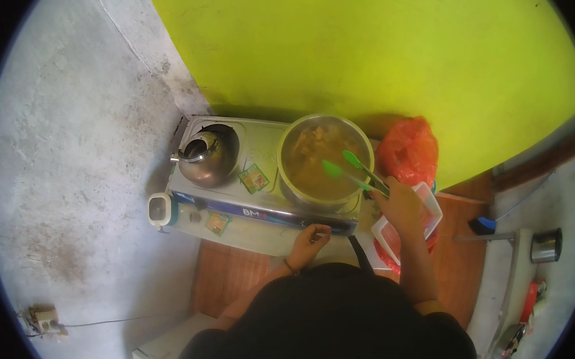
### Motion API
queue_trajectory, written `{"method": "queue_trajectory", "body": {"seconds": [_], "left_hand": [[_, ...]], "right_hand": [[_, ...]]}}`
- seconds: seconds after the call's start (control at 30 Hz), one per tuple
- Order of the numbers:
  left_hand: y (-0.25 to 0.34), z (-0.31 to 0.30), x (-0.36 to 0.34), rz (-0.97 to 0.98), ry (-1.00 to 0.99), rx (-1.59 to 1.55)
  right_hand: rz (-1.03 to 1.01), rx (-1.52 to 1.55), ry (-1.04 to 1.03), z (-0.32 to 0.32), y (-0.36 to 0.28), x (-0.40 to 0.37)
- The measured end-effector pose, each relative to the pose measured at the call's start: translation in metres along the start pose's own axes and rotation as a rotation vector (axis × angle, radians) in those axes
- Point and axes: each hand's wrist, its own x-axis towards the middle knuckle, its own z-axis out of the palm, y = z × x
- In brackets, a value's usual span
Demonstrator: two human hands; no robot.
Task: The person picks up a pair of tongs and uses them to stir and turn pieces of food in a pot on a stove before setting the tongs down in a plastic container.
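My right hand is wrapped round a pair of tongs with green tips. The tips are apart, over the right side of a large metal pot. Inside the pot, pieces of food lie in brownish liquid. My left hand is close to the front edge of the gas stove, below the pot. Its fingers are curled together, and what they hold, if anything, is too small to make out.
A metal kettle stands on the left burner. Small packets lie on the stove and in front of it. A white-lidded container is at the left. Right of the pot are a red plastic bag and a clear plastic box.
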Motion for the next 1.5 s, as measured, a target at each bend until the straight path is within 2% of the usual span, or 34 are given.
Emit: {"method": "queue_trajectory", "body": {"seconds": [0.33, 0.53, 0.93, 1.03, 1.13, 1.5], "left_hand": [[-0.012, -0.003, 0.001, 0.02, 0.008, 0.014], [-0.008, -0.002, 0.0, 0.009, 0.014, 0.01], [-0.009, -0.001, 0.002, -0.001, -0.01, 0.039], [-0.002, 0.0, 0.001, -0.014, -0.012, 0.057], [-0.001, 0.0, 0.003, -0.007, -0.014, 0.042], [0.02, -0.007, 0.026, 0.095, 0.03, -0.017]], "right_hand": [[0.042, 0.142, 0.022, 0.026, 0.01, -0.018], [0.068, 0.101, 0.003, 0.036, 0.015, -0.026], [-0.021, 0.067, 0.125, 0.042, 0.017, -0.028], [-0.099, 0.092, 0.138, 0.052, 0.012, -0.024], [-0.123, 0.019, 0.082, 0.059, 0.0, -0.013], [-0.25, -0.042, 0.07, 0.078, -0.044, 0.035]]}}
